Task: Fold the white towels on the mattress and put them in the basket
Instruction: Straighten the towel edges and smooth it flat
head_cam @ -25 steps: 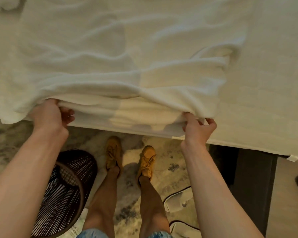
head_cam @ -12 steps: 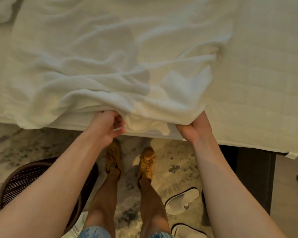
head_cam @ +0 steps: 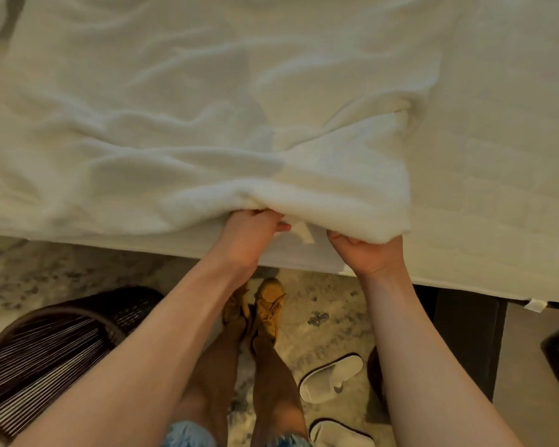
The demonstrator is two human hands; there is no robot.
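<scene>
The left hand [head_cam: 252, 232] and the right hand [head_cam: 367, 253], close together at the near edge of the mattress [head_cam: 497, 162], each with fingers curled into the hem of one white towel [head_cam: 207, 140]. I read both as closed grips on cloth: the left pinches a bunched stretch of hem, the right is wrapped under the near right corner. The two held points sit almost side by side — a placement I judge suits bringing one end of the hem over to the other for a fold across the width. The rest of the towel lies rumpled across the mattress, none of it in the basket [head_cam: 50, 346], which stands on the floor below the left forearm, within easy reach for the drop. Hidden: the fingertips, buried in pile; the basket's interior, partly covered by the arm; the towel's far edge, cut off at the top — so I cannot say how many layers it has.
</scene>
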